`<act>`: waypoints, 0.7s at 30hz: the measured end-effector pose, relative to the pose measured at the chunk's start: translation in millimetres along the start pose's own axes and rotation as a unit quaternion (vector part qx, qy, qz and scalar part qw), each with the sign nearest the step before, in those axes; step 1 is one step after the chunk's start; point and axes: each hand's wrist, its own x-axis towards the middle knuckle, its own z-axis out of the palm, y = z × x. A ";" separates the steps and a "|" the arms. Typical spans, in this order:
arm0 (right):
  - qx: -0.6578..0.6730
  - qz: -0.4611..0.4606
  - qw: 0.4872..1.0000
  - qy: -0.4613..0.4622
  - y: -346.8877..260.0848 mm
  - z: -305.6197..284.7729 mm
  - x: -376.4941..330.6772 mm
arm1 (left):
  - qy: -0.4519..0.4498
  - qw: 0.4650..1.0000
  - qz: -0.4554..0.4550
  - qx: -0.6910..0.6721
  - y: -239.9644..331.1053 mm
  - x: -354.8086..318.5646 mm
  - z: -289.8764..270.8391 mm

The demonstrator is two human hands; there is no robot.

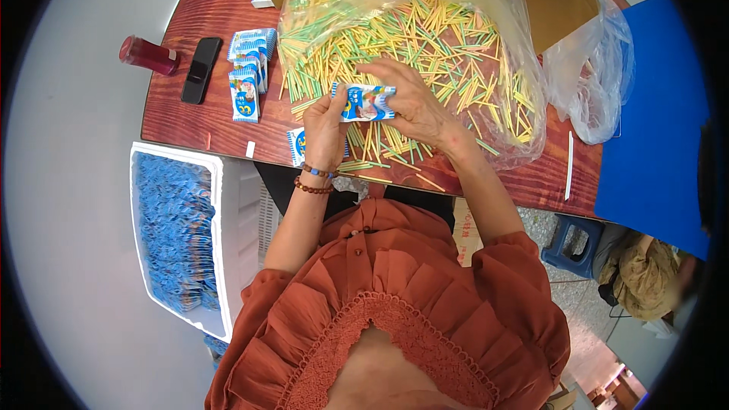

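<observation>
Above the table's near edge, my left hand (325, 130) pinches the left end of a small blue-and-white printed packet (367, 102) between thumb and fingers. My right hand (419, 108) is at the packet's other end, its thumb side against it and some fingers stretched out above. Its exact hold is partly hidden. Beneath both hands spreads a large pile of thin yellow and green sticks (425, 34), spilling from a clear plastic bag (524, 99). A similar packet (296, 144) lies partly behind my left wrist.
Left of the pile are several stacked packets (245, 95), a black phone (201, 70) and a red-lidded jar (148, 55). A white foam box (220, 243) full of blue packets stands at lower left. Cardboard flaps (558, 4) rise behind. A blue stool (571, 243) stands at right.
</observation>
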 end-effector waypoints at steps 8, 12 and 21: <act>0.017 0.013 1.000 -0.010 4.0 0.2 -6.3 | -0.008 0.996 0.047 0.069 -15.0 3.7 -7.1; 0.070 0.015 0.997 -0.020 9.3 -2.1 -15.2 | 0.017 0.997 0.032 0.063 -18.8 -4.8 0.0; -0.011 0.271 0.962 0.037 58.0 -86.3 -82.5 | 0.048 0.997 0.057 0.024 -1.7 7.2 -33.2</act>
